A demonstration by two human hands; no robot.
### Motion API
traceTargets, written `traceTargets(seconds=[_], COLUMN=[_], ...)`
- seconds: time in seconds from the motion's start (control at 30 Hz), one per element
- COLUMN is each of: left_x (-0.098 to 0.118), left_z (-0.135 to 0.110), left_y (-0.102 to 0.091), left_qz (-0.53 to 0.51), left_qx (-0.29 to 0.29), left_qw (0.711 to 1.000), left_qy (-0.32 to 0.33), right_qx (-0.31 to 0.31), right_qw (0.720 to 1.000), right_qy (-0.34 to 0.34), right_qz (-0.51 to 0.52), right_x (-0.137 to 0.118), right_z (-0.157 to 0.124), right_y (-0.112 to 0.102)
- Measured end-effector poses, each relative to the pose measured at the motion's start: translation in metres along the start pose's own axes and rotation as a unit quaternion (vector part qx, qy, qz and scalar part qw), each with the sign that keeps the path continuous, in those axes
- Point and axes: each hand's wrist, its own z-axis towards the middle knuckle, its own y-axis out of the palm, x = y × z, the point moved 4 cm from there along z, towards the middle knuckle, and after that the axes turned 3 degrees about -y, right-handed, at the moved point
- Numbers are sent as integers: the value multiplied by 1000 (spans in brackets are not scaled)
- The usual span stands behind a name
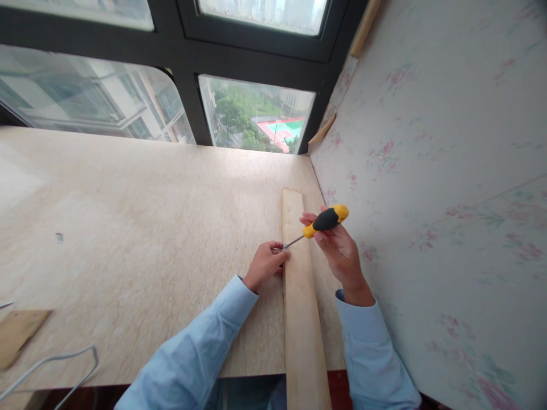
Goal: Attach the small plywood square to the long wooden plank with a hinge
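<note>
A long pale wooden board point(301, 307) lies across the marble-patterned sill and juts out past its front edge. My right hand point(337, 250) grips a yellow and black screwdriver point(327, 220), its handle slanting up to the right. The metal shaft reaches down to the board's left edge, where its tip meets a small metal piece point(285, 247), too small to name. My left hand point(269, 262) pinches that piece against the board's left edge, fingers closed around it.
The stone sill point(149, 228) stretches left below dark-framed windows point(256, 114). Floral-papered wall point(427, 199) rises close on my right. At the lower left are a small wooden piece point(21, 333) and a white cable point(64, 357). A tiny shiny bit point(59, 238) lies farther up.
</note>
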Motion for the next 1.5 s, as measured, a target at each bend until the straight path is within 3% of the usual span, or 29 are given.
traceTargets(seconds=[0.13, 0.2, 0.4, 0.47, 0.57, 0.67, 0.73, 0.83, 0.97, 1.03, 1.2, 1.3, 1.4, 1.5], left_x=[1, 1, 1, 1, 0, 0, 0, -1, -4, -5, -4, -3, -2, -1], left_z=[-2, -2, -2, -2, -1, -1, -1, -1, -1, 0, 0, -1, -2, -3], left_y=[0, 0, 0, 0, -1, -1, 0, 0, 0, 0, 0, 0, 1, 1], left_qz=[3, 4, 3, 1, 2, 7, 10, 3, -12, -10, 15, 15, 11, 7], left_qx=[5, 8, 14, 14, 20, 29, 30, 29, 30, 30, 40, 40, 38, 37], left_qw=[1000, 1000, 1000, 1000, 1000, 999, 999, 999, 999, 999, 999, 999, 999, 999], left_qy=[-2, -3, 3, 8, 12, 13, 15, 14, 14, 21, 24, 25, 22, 21], right_qx=[127, 155, 28, 23, 107, 188, 161, 62, -17, -10, 144, 99, 21, -6], right_qw=[983, 971, 999, 999, 989, 961, 965, 993, 1000, 1000, 974, 986, 1000, 1000], right_qy=[-29, -52, -19, -1, -17, -56, -65, -44, 8, 14, -46, -51, -15, 17], right_qz=[-129, -175, -31, -25, -97, -197, -197, -93, 2, -16, -171, -121, -14, 12], right_x=[9, 11, 3, 2, 7, 12, 12, 6, -2, 2, 15, 12, 4, 2], right_z=[-1, -2, 1, 1, 0, -4, -4, -2, -2, -2, -3, -2, -2, -1], right_y=[-10, -11, 0, -1, -8, -11, -7, 1, 1, -2, -13, -7, -3, -4])
